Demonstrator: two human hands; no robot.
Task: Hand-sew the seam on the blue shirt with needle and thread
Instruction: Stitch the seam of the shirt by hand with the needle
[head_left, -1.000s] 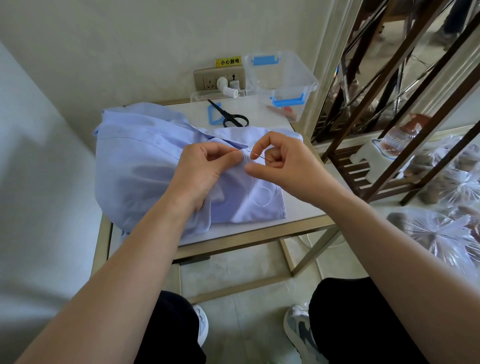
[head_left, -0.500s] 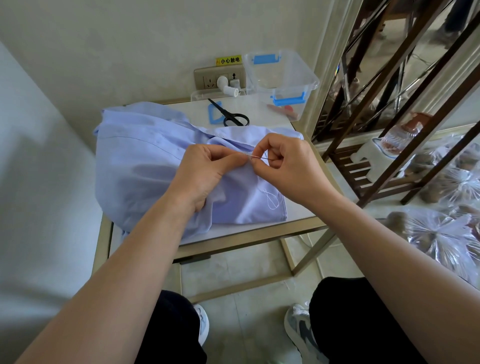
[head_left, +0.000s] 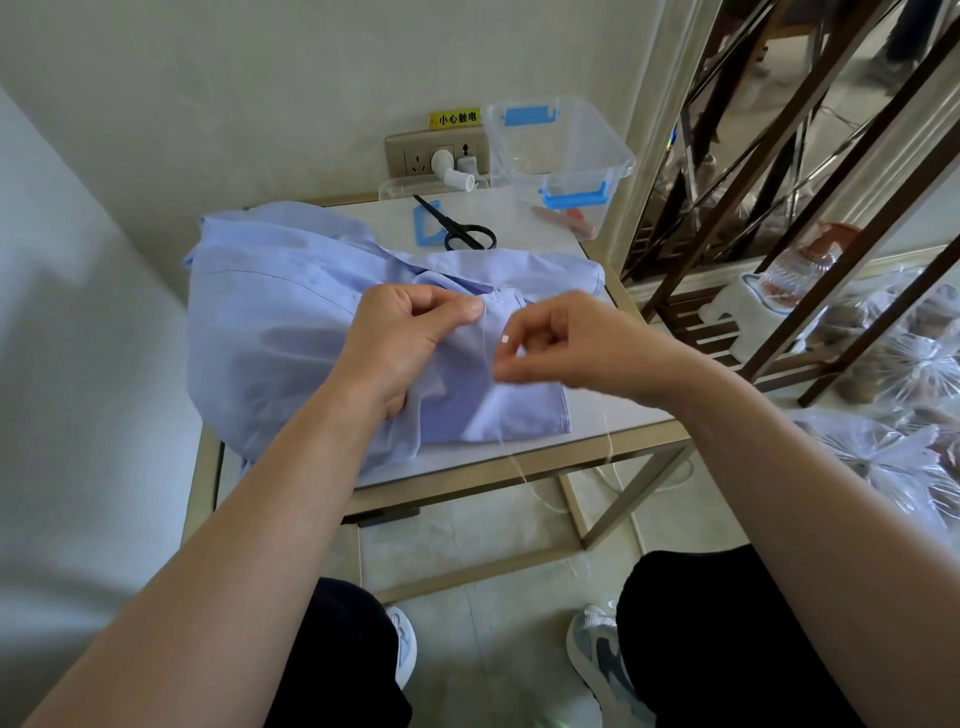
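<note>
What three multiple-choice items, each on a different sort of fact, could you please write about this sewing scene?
1. Where do the scissors lie?
A. On the table behind the shirt. B. On the floor. C. In the person's lap.
2. What colour are the latches on the clear box?
A. Red. B. Blue. C. Green.
3. What is the left hand doing?
A. Lying flat on the table. B. Holding the scissors. C. Pinching the shirt.
Answers: 1 A, they rest on the tabletop beyond the fabric; 2 B, both clips are blue; 3 C, thumb and fingers press a fold of fabric.
</note>
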